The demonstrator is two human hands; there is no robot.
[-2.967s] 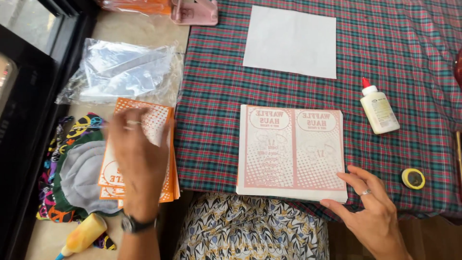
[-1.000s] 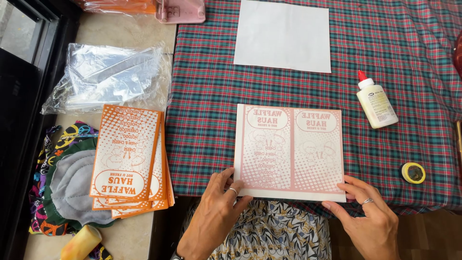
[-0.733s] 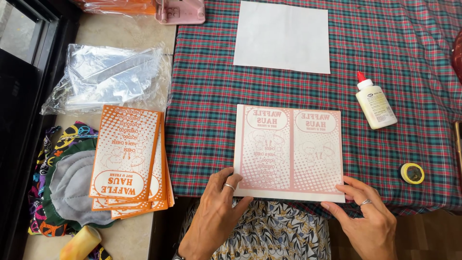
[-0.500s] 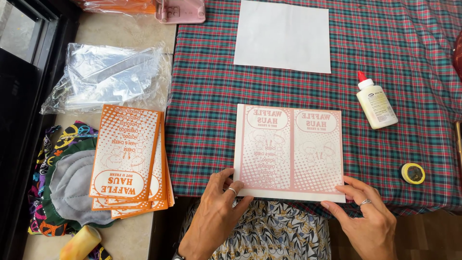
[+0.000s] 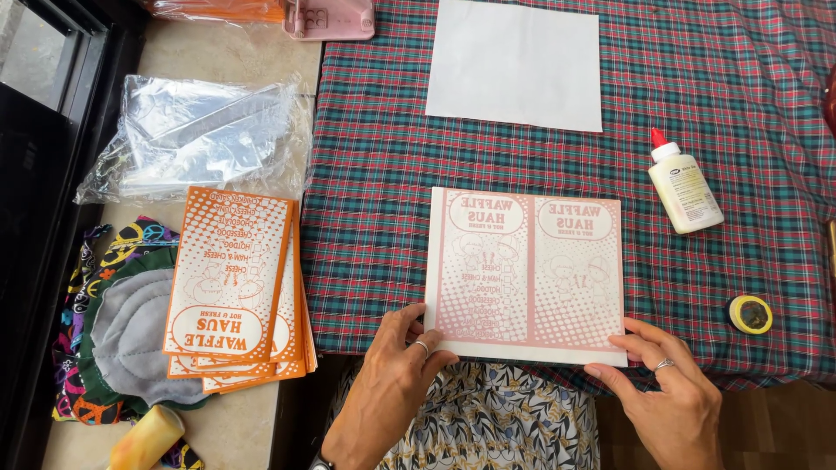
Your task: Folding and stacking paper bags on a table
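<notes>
Three seconds ago the left hand (image 5: 396,374) lay off to the side on the stack of orange printed paper bags (image 5: 239,292); it has since come over to the pink printed sheet (image 5: 527,274), and over the last second neither hand nor sheet has shifted. The left hand now rests fingers-forward on the sheet's near left corner, fingers loosely spread and pressing flat, gripping nothing. The right hand (image 5: 670,396) reaches in from the lower right, its fingertips pinching the sheet's near right corner, thumb along the edge. Each hand wears one ring. The sheet lies flat near the front edge of the plaid tablecloth (image 5: 374,174), its print showing faintly in two panels. One blank white sheet (image 5: 515,63) lies further back, well apart. One white glue bottle (image 5: 684,183) with a red tip lies to the right, and one small yellow tape roll (image 5: 750,314) sits near the right hand. One crumpled clear plastic bag (image 5: 196,139) lies behind the orange stack.
</notes>
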